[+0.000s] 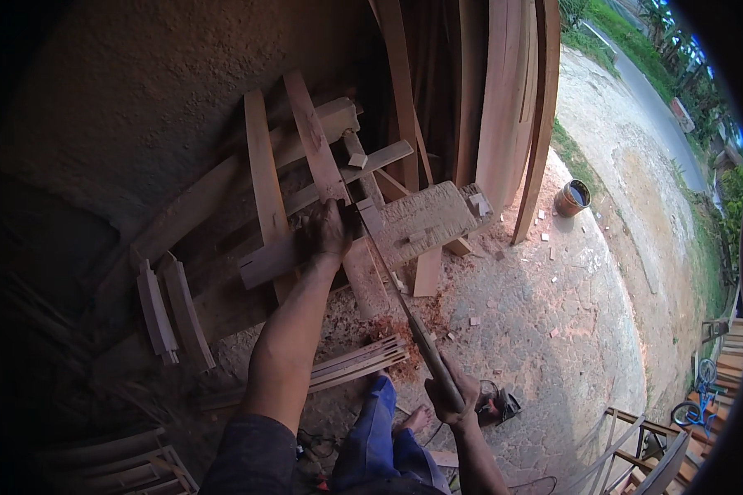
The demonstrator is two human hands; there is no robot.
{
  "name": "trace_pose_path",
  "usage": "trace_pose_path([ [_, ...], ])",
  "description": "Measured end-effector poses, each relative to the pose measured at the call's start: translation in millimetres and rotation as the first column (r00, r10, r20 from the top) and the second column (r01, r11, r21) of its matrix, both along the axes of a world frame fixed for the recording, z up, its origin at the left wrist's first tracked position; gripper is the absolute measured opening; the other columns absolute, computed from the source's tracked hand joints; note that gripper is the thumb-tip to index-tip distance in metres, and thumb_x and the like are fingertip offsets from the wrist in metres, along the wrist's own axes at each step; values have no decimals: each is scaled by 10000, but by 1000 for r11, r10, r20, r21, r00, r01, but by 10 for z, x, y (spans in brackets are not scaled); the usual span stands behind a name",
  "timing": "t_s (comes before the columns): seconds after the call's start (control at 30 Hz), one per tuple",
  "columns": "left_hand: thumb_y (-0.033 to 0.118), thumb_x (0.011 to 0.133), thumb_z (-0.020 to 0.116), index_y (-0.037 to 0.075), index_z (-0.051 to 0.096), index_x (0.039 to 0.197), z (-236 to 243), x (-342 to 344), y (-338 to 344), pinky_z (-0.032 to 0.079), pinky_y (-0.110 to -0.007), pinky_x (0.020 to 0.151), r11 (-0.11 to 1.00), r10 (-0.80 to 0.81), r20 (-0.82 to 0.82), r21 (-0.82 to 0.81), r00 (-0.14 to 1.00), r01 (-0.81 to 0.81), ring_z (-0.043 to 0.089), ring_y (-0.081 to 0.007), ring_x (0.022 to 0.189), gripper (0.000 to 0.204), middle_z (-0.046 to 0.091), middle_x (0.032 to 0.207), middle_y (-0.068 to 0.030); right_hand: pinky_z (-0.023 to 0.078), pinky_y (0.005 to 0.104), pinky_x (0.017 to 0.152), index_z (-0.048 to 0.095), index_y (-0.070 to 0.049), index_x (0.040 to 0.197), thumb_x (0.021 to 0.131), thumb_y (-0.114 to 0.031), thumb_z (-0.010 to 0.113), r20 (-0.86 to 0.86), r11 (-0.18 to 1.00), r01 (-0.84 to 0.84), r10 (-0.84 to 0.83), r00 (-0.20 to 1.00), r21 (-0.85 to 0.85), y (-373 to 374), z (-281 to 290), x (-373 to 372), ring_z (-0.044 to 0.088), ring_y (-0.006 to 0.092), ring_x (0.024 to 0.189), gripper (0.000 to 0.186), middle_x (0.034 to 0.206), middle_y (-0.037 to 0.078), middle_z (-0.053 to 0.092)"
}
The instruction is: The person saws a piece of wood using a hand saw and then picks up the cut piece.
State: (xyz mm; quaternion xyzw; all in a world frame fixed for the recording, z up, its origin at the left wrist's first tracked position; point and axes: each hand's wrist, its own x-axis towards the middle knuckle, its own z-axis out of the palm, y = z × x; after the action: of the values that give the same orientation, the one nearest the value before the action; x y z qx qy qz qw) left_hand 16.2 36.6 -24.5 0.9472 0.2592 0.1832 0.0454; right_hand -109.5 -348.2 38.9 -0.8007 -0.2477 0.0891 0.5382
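Seen from above, a person works outdoors on rough, pebbly concrete strewn with reddish sawdust [388, 330] and wood chips. The left hand [326, 231] presses flat, fingers spread, on a frame of crossed reddish-brown wooden slats [266, 177] leaning against a coarse plastered wall. The right hand [450, 394] has its fingers wrapped tight around the handle of a long, slim handsaw [400, 301], whose blade runs up toward the frame, meeting the wood beside the left hand. Just right of it stands a low, weathered wooden worktop [425, 219], its top scarred and pale. Tall smooth planks [504, 99] lean upright behind. A small round rusty tin [571, 198] sits farther right.
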Motion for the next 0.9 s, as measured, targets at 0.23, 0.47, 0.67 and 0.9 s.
trace_pose_path([
  [0.23, 322, 853, 599, 84, 561, 1011, -11, 45, -49, 404, -506, 881, 990, 41, -31, -134, 999, -44, 605, -362, 1011, 288, 657, 1018, -179, 530, 325, 735, 523, -77, 1363, 825, -133, 707, -108, 992, -33, 47, 993, 124, 769, -28, 621, 710, 240, 835, 572, 1008, 184, 691],
  [0.47, 281, 913, 540, 108, 593, 998, 98, 50, -112, 409, -508, 909, 996, 66, 54, -62, 996, -63, 624, -369, 973, 200, 669, 1036, -179, 562, 333, 717, 566, -22, 1306, 760, -132, 737, 54, 994, -13, 19, 998, -112, -332, 132, -146, 734, 270, 821, 582, 1039, 169, 717],
  [0.67, 261, 919, 525, 92, 594, 994, 244, 13, -222, 438, -510, 883, 999, 14, 4, -29, 1000, -14, 625, -387, 970, 198, 669, 1005, -168, 548, 356, 681, 506, -104, 1382, 817, -103, 681, 10, 990, -49, 48, 999, 131, 848, 119, 717, 701, 315, 781, 592, 974, 175, 692],
  [0.9, 327, 943, 530, 76, 592, 965, 107, 34, -101, 452, -530, 865, 998, 52, 15, -45, 999, -51, 614, -409, 974, 259, 669, 983, -174, 543, 338, 698, 559, -6, 1313, 780, -102, 733, -102, 996, 34, -42, 994, -83, -288, 411, -311, 715, 272, 774, 569, 1019, 174, 708],
])
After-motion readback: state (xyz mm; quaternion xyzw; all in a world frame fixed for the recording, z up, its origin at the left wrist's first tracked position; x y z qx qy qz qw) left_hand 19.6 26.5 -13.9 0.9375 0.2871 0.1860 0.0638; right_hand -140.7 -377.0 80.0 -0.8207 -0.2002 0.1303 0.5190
